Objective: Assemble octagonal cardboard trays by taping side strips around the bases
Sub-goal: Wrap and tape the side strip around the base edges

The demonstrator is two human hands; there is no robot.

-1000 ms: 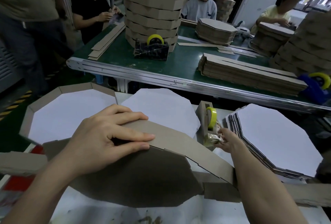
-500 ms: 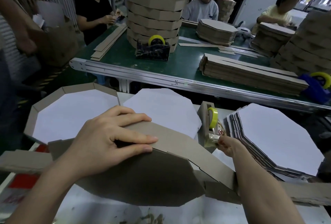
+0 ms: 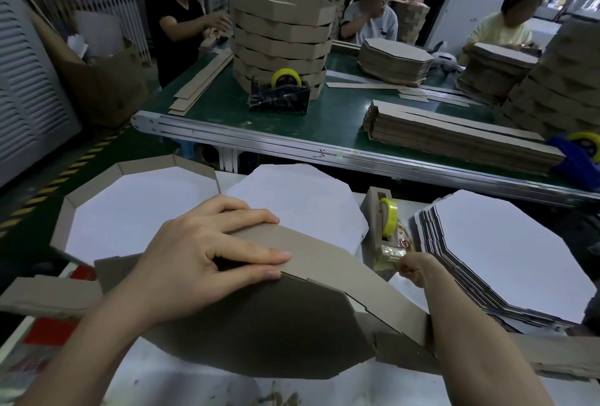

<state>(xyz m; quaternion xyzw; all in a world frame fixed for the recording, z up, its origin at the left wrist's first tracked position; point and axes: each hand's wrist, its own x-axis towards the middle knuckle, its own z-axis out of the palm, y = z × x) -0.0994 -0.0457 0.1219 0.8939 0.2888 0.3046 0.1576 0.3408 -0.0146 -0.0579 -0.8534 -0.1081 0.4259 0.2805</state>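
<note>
On the worktable (image 3: 181, 379), right hand (image 3: 414, 271) apparently drew tape (image 3: 391, 251) farther out.

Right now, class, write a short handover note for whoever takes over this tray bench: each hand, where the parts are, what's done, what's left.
Left hand lies flat, pressing the side strip against the brown octagonal base.
Right hand pinches the tape end at the tape dispenser.
Done: one walled tray sits at far left; strip partly wrapped round this base.
To do: pull off tape, fix the strip, wrap the remaining sides.
Spare white bases are stacked on the right.
</note>
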